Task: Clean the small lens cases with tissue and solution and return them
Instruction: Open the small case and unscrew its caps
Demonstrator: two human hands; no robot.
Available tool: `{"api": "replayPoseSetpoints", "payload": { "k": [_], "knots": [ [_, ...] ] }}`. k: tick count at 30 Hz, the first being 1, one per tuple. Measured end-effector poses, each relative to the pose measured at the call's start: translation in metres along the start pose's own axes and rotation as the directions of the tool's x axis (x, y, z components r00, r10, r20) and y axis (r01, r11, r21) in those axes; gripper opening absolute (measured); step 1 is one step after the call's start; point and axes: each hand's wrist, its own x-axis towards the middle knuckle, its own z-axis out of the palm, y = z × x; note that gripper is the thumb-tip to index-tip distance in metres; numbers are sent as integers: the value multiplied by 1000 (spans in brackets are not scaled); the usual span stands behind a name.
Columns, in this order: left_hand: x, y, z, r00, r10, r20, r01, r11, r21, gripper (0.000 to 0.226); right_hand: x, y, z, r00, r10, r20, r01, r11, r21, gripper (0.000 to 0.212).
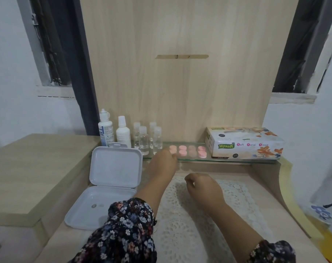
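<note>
Where left hand [162, 161] meets pink lens cases [188, 151], grip unclear, right hand [201, 185] loosely curled, empty.

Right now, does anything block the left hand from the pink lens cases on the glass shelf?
Nothing visible does. The left hand is already at the leftmost of the pink lens cases on the glass shelf; the clear bottles stand off to the left.
</note>
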Motion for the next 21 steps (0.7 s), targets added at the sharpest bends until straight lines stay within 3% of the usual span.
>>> {"api": "replayPoseSetpoints", "payload": {
  "k": [5, 14, 17, 21],
  "knots": [
    [-1, 4, -5, 1000, -9, 3, 9, 1000, -15, 28, -7, -3, -4, 1000, -1, -15, 2, 999, 33, 31],
    [-59, -8, -27, 991, 65, -114, -90, 970, -224, 18, -39, 8, -10, 998, 51, -47, -43, 984, 170, 29],
    [-83, -24, -25, 997, 66, -50, -78, 953, -291, 19, -54, 10, -11, 995, 93, -29, -84, 970, 226, 28],
    [-110, -44, -12, 980, 119, 162, -55, 933, -355, 15, -73, 7, -11, 994, 108, 20, -108, 922, 371, 34]
  ]
}}
